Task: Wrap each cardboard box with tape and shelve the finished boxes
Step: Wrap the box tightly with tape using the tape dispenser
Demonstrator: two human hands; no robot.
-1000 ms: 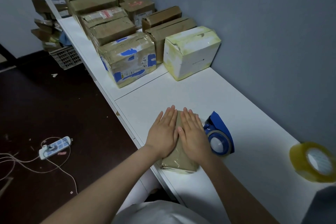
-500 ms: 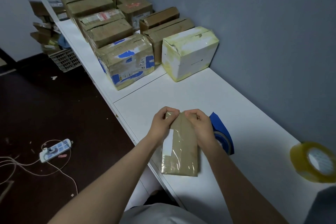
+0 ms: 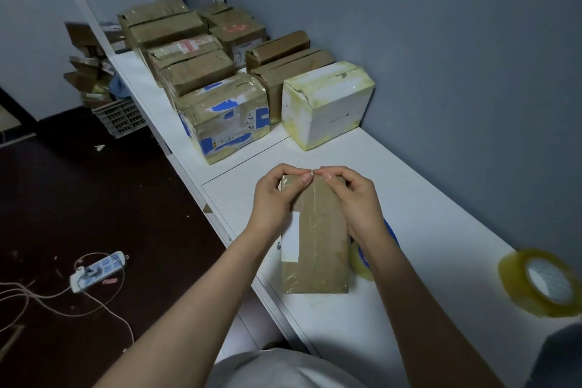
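Both left hand (image 3: 271, 202) and right hand (image 3: 357, 203) pinch box (image 3: 318, 249) far end, fingers (image 3: 291, 169) curled; a tug could slide it off surface (image 3: 425, 192) edge.

One view only. Head camera looked forward and down from above shelf (image 3: 425, 198), wide-angle, close over left hand (image 3: 274, 200), right hand (image 3: 357, 201) and box (image 3: 318, 242); wall (image 3: 441, 41) at right, floor (image 3: 78, 198) at left

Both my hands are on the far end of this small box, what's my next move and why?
Probably lift the box and set it beside the white box: it looks fully taped, and the left hand and right hand both grip its far end.
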